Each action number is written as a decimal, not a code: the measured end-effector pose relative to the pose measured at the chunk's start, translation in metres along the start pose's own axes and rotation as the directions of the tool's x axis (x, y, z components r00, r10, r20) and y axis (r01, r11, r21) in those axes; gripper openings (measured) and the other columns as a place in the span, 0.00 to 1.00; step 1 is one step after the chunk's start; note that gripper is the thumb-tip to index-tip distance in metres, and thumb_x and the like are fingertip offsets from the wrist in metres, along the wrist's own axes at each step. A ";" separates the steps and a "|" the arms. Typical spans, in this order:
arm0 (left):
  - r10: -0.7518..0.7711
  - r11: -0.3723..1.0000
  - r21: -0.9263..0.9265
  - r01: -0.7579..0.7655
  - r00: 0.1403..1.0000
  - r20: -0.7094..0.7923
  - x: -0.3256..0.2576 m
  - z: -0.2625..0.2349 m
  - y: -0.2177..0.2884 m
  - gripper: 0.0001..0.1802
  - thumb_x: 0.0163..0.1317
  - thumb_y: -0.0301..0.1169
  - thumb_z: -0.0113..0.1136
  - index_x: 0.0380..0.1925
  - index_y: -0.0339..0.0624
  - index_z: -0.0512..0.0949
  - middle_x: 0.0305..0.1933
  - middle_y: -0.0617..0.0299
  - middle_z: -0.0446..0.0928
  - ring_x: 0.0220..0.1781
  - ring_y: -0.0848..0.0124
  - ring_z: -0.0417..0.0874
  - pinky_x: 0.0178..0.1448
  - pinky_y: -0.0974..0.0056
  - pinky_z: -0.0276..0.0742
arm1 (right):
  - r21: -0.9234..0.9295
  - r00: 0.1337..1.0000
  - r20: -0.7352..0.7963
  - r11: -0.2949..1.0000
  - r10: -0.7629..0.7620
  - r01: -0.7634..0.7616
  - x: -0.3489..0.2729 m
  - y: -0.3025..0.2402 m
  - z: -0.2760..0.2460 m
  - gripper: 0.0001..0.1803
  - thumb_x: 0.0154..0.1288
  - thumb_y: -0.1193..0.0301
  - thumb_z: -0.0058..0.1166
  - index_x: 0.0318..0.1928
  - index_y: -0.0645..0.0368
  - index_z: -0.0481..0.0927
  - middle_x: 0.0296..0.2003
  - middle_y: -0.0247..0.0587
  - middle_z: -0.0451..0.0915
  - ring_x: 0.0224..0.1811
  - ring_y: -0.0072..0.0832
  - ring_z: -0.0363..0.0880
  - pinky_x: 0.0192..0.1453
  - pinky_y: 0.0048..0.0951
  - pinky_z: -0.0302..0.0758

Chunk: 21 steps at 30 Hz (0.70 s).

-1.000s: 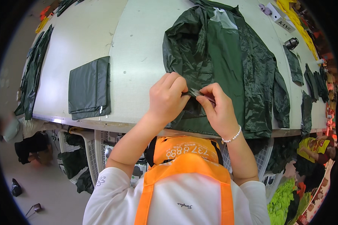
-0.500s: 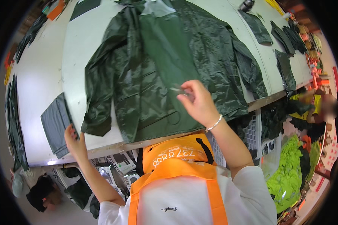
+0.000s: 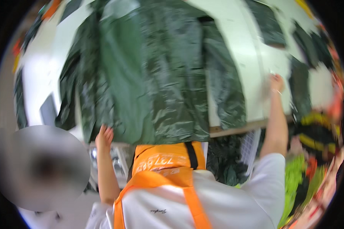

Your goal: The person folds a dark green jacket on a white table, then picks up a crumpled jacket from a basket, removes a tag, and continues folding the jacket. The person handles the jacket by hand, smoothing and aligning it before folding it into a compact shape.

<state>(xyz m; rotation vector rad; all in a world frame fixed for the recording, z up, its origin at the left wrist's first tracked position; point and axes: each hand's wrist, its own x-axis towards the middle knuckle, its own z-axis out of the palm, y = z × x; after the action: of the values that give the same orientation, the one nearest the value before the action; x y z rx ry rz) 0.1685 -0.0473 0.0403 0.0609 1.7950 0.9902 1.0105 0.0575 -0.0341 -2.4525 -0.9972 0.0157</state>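
A dark green raincoat [image 3: 172,76] lies spread on the white table, its front parted over a smoother green inner panel [image 3: 122,72]. At its lower left hem is my left hand [image 3: 104,137], fingers stretched out over or against the edge; a grip on the fabric does not show. My right hand [image 3: 277,82] is reached out over the table to the right of the raincoat's sleeve [image 3: 225,76]. Its fingers look pinched together, with a small pale bit at the tips. Motion blur hides what that is.
Folded dark green pieces lie on the white table [image 3: 252,72]: one at far right [image 3: 267,23], another near the right edge [image 3: 300,84], a third at left [image 3: 48,110]. Below the table stand a white crate [image 3: 252,147] and bright green fabric [image 3: 292,187]. A grey blurred round covers the lower left.
My right hand has gone from the raincoat's front out to the right, where it held a small metal snips-like tool. My left hand moved from the folded piece to the hem. The view has shifted.
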 end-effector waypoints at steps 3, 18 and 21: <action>-0.060 0.923 -0.381 0.060 0.998 0.011 0.014 0.021 -0.004 0.28 0.61 0.36 0.60 0.57 0.34 0.64 0.55 0.46 0.72 0.51 0.58 0.78 0.52 0.60 0.79 | -0.028 0.993 0.096 0.997 0.068 -0.065 0.045 0.059 0.010 0.20 0.57 0.58 0.58 0.45 0.58 0.79 0.35 0.38 0.82 0.38 0.28 0.79 0.45 0.30 0.74; -0.156 0.853 -0.517 0.072 0.980 -0.120 -0.001 0.016 -0.009 0.19 0.59 0.35 0.60 0.49 0.44 0.71 0.53 0.55 0.72 0.50 0.62 0.78 0.49 0.61 0.76 | 0.717 0.791 0.442 0.696 -0.423 -0.029 -0.297 -0.314 -0.108 0.09 0.64 0.74 0.52 0.44 0.61 0.77 0.42 0.41 0.80 0.45 0.26 0.77 0.49 0.26 0.75; -0.185 0.790 -0.593 0.159 0.983 0.017 -0.004 0.033 0.010 0.16 0.58 0.31 0.62 0.45 0.41 0.72 0.50 0.57 0.73 0.47 0.65 0.78 0.50 0.62 0.76 | 0.651 0.590 0.416 0.680 -0.692 0.338 -0.394 -0.339 -0.054 0.23 0.54 0.70 0.62 0.52 0.58 0.75 0.46 0.47 0.76 0.50 0.41 0.74 0.54 0.35 0.71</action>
<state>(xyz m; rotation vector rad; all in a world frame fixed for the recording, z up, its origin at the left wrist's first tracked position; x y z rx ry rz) 0.1927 -0.0234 0.0454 -0.5131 1.4199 1.3825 0.5104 -0.0179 0.0973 -1.5459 -1.7420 0.8655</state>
